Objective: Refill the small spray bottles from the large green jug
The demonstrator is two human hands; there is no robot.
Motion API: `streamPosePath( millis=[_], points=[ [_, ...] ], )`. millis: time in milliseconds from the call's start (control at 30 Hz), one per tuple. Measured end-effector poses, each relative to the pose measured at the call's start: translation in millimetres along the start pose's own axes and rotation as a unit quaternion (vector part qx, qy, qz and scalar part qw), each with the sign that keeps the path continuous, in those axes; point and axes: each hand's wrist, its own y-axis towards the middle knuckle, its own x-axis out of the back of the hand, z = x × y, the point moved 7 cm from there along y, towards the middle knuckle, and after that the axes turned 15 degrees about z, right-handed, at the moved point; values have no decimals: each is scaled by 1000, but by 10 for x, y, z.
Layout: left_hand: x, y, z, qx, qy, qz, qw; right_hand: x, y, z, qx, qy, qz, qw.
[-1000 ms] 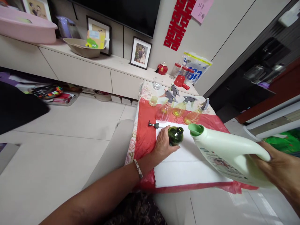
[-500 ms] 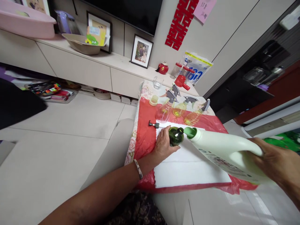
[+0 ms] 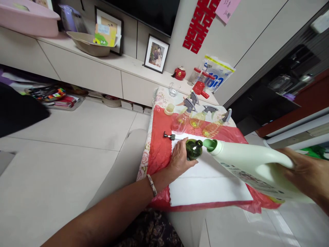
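Nearest, the right hand (image 3: pixel 305 168) is wrapped around the handle of a large pale-green jug (image 3: pixel 244 152), fingers partly hidden behind it. The jug lies over on its side, so its green spout (image 3: pixel 210 145) points left; a grip through the handle seems the surest way to bear so bulky a container with one hand.

The left hand (image 3: pixel 180 158) grasps a small dark-green bottle (image 3: pixel 192 151) from the left, thumb on the near side and fingers on the far side, probably to steady it. That hold leaves the bottle's open mouth clear, tipped rightward and just beside the spout; whether they touch I cannot tell, and no stream of liquid shows.

Beneath the bottle, a white cloth (image 3: pixel 210 190) lies over a red plastic sheet (image 3: pixel 158 144), both likely there to guard the table from drips. The black pump head (image 3: pixel 169 136) lies off the bottle, at the cloth's far left edge, which explains the open neck.

Farther off stand a pink-tinted spray bottle (image 3: pixel 181 121) and two yellowish spray bottles (image 3: pixel 197 120), apparently set back to leave working room. To their left sits a pale cap (image 3: pixel 169 109), and beyond it a glass cup (image 3: pixel 174 90).
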Motion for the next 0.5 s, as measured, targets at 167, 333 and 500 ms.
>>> streamPosePath(
  millis=[167,333,500],
  points=[
    [1,-5,-3,-3,-1,-3,1000,13,39,-21,26,-10,-22,999],
    [-3,-2,-4,-6,4,-3,1000,-15,60,-66,13,-19,-9,1000],
    [-9,3,0,-8,11,-1,1000,28,47,-41,-10,-28,6,1000]
  ],
)
